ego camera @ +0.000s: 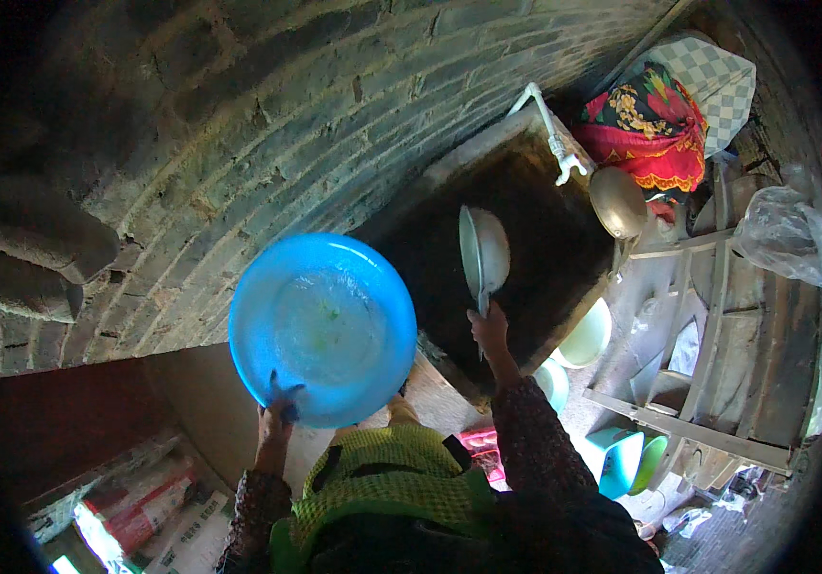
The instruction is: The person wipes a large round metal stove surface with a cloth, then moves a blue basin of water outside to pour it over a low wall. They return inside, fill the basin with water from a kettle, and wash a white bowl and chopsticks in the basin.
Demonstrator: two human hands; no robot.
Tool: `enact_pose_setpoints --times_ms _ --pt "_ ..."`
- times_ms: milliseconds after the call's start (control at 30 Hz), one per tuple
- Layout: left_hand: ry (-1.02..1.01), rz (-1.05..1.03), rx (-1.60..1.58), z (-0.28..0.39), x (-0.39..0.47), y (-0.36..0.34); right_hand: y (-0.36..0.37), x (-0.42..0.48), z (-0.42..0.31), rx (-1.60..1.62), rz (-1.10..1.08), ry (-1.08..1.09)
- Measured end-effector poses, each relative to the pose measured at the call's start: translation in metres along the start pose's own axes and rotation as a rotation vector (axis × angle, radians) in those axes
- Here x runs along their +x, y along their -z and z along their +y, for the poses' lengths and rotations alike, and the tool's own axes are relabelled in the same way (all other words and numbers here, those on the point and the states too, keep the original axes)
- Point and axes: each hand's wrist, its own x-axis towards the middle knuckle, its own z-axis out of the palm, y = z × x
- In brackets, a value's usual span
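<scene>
A blue plastic basin (pixel 322 330) with water and small green bits in it is gripped at its near rim by my left hand (pixel 280 412). My right hand (pixel 490 331) is closed around the handle of a metal ladle (pixel 491 247), whose bowl is turned on its side over the dark inside of a stone sink (pixel 540 343). The basin is at the left end of the sink. A white tap (pixel 568 166) on a bent pipe hangs over the sink's far right corner. A second metal ladle (pixel 619 203) lies at the sink's right edge.
A brick wall (pixel 296 129) runs behind the sink. Pale green bowls (pixel 590 333) and a light blue container (pixel 617 459) stand low on the right, near a wooden rack (pixel 719 430). A red flowered cloth bundle (pixel 651 136) sits beyond the tap.
</scene>
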Motion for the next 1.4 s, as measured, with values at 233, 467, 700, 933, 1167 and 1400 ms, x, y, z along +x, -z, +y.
enact_pose_setpoints --times_ms 233,467,700,933,1167,1400 --pt "0.189 0.097 -0.197 0.009 -0.03 0.024 -0.042 0.019 0.117 0.079 -0.277 -0.515" --pt "0.235 0.128 -0.203 -0.001 -0.052 0.045 -0.071 0.002 0.18 0.644 -0.454 0.114" --pt "0.209 0.087 -0.155 0.001 -0.042 0.028 0.022 -0.026 0.059 1.38 -0.588 -0.948" --pt "0.22 0.128 -0.206 -0.021 -0.034 0.021 0.092 -0.082 -0.081 0.979 -0.687 -0.518" --pt "0.188 -0.015 -0.205 -0.031 -0.024 0.014 0.104 -0.123 -0.139 0.674 -0.716 -0.434" --pt "-0.272 -0.134 0.619 -0.099 -0.022 0.093 0.07 -0.15 -0.16 0.204 -0.829 0.161"
